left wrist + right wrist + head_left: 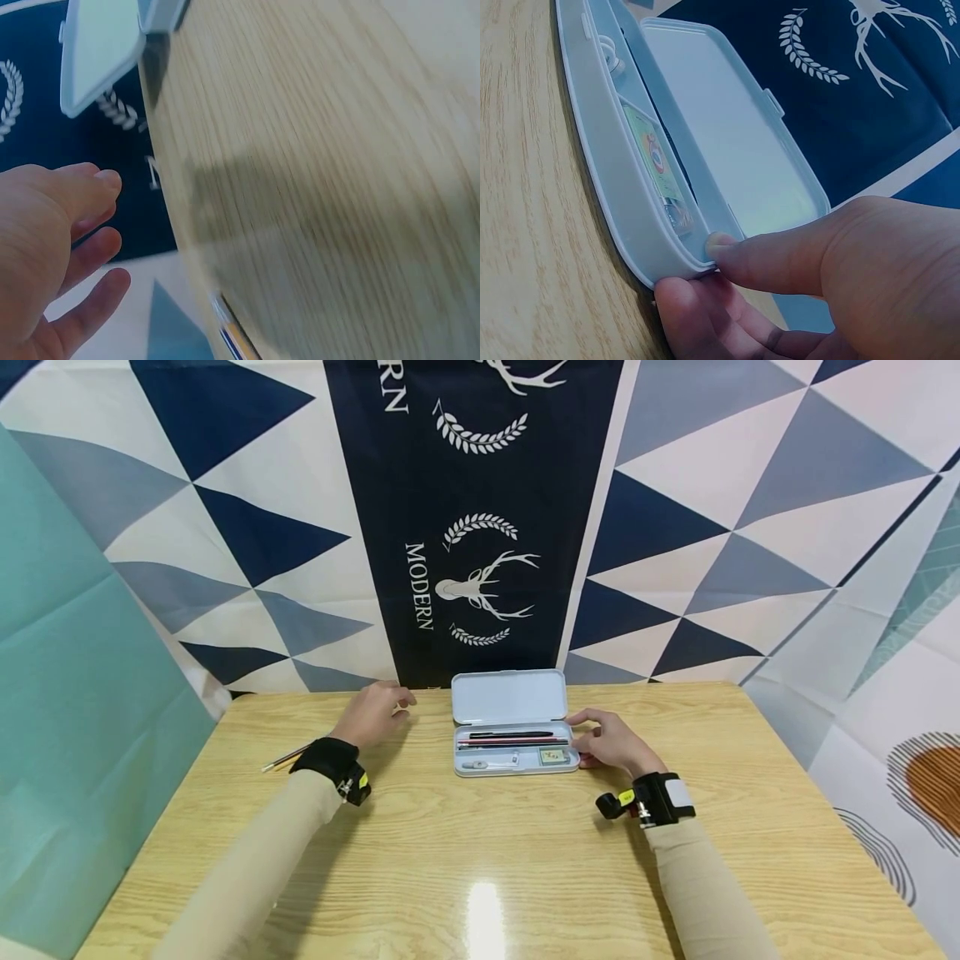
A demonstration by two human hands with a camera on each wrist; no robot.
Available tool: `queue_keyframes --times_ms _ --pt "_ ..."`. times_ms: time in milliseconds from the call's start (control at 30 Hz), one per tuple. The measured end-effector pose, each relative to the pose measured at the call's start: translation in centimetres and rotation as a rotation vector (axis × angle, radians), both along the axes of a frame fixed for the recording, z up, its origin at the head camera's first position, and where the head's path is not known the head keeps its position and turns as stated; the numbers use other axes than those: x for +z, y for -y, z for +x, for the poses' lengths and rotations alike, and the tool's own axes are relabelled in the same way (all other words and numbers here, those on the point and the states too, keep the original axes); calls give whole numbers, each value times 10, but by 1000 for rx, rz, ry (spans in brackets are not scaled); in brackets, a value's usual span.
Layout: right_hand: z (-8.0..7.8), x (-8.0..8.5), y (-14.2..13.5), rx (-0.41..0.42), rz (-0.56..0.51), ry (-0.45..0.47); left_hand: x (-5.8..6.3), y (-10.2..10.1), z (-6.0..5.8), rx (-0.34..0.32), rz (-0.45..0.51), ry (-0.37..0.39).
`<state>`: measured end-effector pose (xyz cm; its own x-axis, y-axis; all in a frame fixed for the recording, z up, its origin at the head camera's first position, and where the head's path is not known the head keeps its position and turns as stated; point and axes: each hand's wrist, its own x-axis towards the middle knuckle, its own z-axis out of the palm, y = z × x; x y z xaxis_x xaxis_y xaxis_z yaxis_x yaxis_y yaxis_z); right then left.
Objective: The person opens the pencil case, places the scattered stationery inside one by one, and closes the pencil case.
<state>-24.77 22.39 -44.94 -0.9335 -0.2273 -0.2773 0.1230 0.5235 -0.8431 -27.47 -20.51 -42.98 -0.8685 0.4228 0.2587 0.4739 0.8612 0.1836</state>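
Observation:
A pale blue pencil case [525,772] lies on the table with its lid [510,697] raised at the back. In its rear section are several dark and red pencils or pens [517,740]. The front section holds a small white tool [476,765], perhaps a compass, and a green-yellow packet, perhaps an eraser [649,150]. My right hand [611,745] grips the case's right end, thumb over the rim and fingers outside, as the right wrist view shows. Left of the case, my left hand [372,714] hovers near the table's back edge, fingers loosely bent, holding nothing.
Two or more pencils [281,760] lie at the table's left, partly hidden behind the left wrist. A patterned cloth [480,527] hangs right behind the table's back edge. A teal sheet [82,693] borders the left side.

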Motion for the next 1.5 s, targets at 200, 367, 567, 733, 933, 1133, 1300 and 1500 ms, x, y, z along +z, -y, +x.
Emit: queue_keyframes --times_ms 200,367,567,733,933,1133,1300,1500 --pt "0 -1 0 2 1 -7 0 28 7 45 12 -4" --pt "0 -1 1 3 -2 -7 -2 49 13 85 21 5" --pt "1 -1 1 8 -5 -13 -7 72 21 131 17 24" --pt "1 -2 1 4 6 -9 -10 87 27 170 -4 48" --pt "0 -1 0 5 12 -5 -12 108 32 205 -21 65" --pt "0 0 0 6 10 -6 -11 128 38 251 -12 100" --pt "0 -1 0 7 -1 -5 -12 139 41 274 -20 107" --pt "0 0 0 9 1 -7 -13 143 43 270 -4 113"
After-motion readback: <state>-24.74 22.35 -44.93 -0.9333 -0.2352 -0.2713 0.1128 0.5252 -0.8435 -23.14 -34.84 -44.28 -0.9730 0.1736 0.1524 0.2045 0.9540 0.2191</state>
